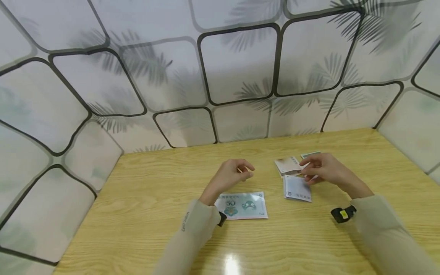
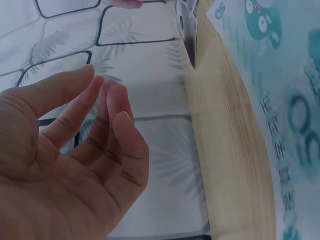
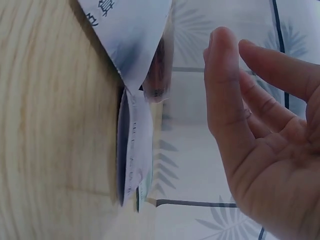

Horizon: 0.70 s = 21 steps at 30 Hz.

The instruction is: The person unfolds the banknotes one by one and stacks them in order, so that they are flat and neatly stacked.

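Observation:
Above the far side of a flat teal 50 play banknote (image 1: 249,205), my left hand (image 1: 233,172) hovers with loosely bent fingers and nothing in them. In the left wrist view its thumb and fingertips stand apart, the note (image 2: 300,115) lying to the right. My right hand (image 1: 321,169) hangs over a group of folded notes, its fingers (image 3: 223,85) also holding nothing. Nearest it lies a folded pale lilac note (image 1: 297,188). Behind that is a folded brownish-white note (image 1: 287,165). A greenish note (image 1: 310,154) shows partly behind the right hand.
The notes lie on a light wood-grain table (image 1: 154,202). A pale wall covering (image 1: 240,68) with dark rounded outlines and leaf prints rises along the back and both sides. Both sleeved wrists wear small black devices, the right one (image 1: 343,214) with a yellow patch.

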Each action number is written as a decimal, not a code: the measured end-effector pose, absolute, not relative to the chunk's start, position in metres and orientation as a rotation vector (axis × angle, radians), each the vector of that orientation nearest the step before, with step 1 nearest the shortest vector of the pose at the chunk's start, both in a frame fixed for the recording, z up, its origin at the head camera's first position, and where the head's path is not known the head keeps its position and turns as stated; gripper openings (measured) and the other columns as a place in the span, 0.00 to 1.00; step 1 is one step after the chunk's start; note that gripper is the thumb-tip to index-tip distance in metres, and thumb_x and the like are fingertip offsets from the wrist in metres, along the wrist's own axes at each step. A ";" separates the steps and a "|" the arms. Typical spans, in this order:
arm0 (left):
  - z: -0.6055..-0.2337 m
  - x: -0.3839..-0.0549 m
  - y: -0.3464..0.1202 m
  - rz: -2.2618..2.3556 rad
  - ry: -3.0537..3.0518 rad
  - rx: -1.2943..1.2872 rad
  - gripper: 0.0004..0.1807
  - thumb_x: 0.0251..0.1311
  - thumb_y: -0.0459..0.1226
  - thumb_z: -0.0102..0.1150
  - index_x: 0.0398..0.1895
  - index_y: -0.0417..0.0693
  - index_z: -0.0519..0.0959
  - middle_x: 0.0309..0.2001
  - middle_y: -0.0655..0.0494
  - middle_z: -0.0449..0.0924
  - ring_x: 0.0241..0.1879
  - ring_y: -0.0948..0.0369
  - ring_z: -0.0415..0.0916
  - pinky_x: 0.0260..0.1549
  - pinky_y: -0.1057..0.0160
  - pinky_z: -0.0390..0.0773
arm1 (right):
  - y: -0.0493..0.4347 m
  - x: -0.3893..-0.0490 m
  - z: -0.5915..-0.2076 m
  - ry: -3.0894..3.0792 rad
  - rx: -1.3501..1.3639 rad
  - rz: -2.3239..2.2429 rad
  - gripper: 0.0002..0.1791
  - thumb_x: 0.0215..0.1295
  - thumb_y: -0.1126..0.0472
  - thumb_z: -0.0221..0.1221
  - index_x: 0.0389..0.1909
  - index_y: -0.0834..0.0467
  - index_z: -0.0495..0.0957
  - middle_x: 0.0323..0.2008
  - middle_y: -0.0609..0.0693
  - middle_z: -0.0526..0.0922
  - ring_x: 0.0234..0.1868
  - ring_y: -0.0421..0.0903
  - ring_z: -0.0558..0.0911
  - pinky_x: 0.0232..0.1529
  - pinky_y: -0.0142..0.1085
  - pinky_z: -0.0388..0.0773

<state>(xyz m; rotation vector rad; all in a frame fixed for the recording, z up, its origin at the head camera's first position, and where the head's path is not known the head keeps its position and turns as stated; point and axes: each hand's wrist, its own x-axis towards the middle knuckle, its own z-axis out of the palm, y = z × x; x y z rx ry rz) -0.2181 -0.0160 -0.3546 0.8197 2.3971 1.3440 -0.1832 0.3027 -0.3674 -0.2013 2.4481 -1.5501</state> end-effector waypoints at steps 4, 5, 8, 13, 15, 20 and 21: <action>-0.355 -0.220 -0.004 1.353 2.375 0.795 0.12 0.70 0.32 0.60 0.51 0.34 0.83 0.39 0.35 0.82 0.38 0.38 0.79 0.22 0.70 0.67 | 0.304 -0.185 -0.372 2.413 -0.154 -1.591 0.20 0.72 0.74 0.55 0.59 0.83 0.66 0.35 0.57 0.84 0.31 0.44 0.84 0.35 0.39 0.87; -0.355 -0.221 -0.001 1.354 2.374 0.789 0.12 0.70 0.32 0.60 0.52 0.34 0.83 0.39 0.35 0.82 0.38 0.37 0.79 0.22 0.70 0.67 | 0.304 -0.185 -0.373 2.407 -0.145 -1.596 0.20 0.72 0.74 0.55 0.59 0.83 0.66 0.35 0.57 0.84 0.32 0.44 0.84 0.35 0.39 0.87; -0.355 -0.223 0.005 1.363 2.379 0.771 0.11 0.71 0.32 0.60 0.52 0.35 0.83 0.40 0.34 0.82 0.39 0.37 0.79 0.21 0.69 0.66 | 0.307 -0.187 -0.375 2.399 -0.132 -1.599 0.21 0.73 0.73 0.55 0.59 0.83 0.65 0.36 0.58 0.85 0.32 0.44 0.84 0.36 0.39 0.87; -0.355 -0.225 0.016 1.386 2.371 0.778 0.11 0.70 0.31 0.60 0.51 0.34 0.83 0.39 0.34 0.82 0.39 0.38 0.79 0.21 0.70 0.66 | 0.311 -0.188 -0.379 2.392 -0.120 -1.601 0.21 0.73 0.72 0.55 0.59 0.83 0.65 0.36 0.57 0.85 0.33 0.45 0.84 0.36 0.40 0.87; -0.356 -0.226 0.021 1.404 2.361 0.780 0.10 0.70 0.32 0.60 0.50 0.35 0.83 0.39 0.34 0.82 0.39 0.38 0.79 0.21 0.70 0.67 | 0.312 -0.188 -0.381 2.386 -0.115 -1.600 0.21 0.73 0.72 0.55 0.59 0.83 0.65 0.36 0.56 0.85 0.33 0.45 0.84 0.36 0.40 0.87; -0.356 -0.230 0.033 1.450 2.367 0.791 0.09 0.70 0.32 0.61 0.48 0.38 0.84 0.37 0.36 0.83 0.38 0.38 0.79 0.21 0.69 0.65 | 0.312 -0.190 -0.383 2.385 -0.102 -1.588 0.21 0.73 0.72 0.56 0.59 0.82 0.66 0.35 0.55 0.85 0.32 0.44 0.84 0.36 0.39 0.87; -0.356 -0.231 0.035 1.454 2.368 0.797 0.09 0.70 0.32 0.61 0.48 0.37 0.84 0.37 0.35 0.83 0.38 0.38 0.79 0.20 0.69 0.64 | 0.313 -0.191 -0.382 2.388 -0.098 -1.583 0.21 0.73 0.72 0.56 0.59 0.82 0.66 0.35 0.55 0.85 0.32 0.44 0.84 0.35 0.39 0.87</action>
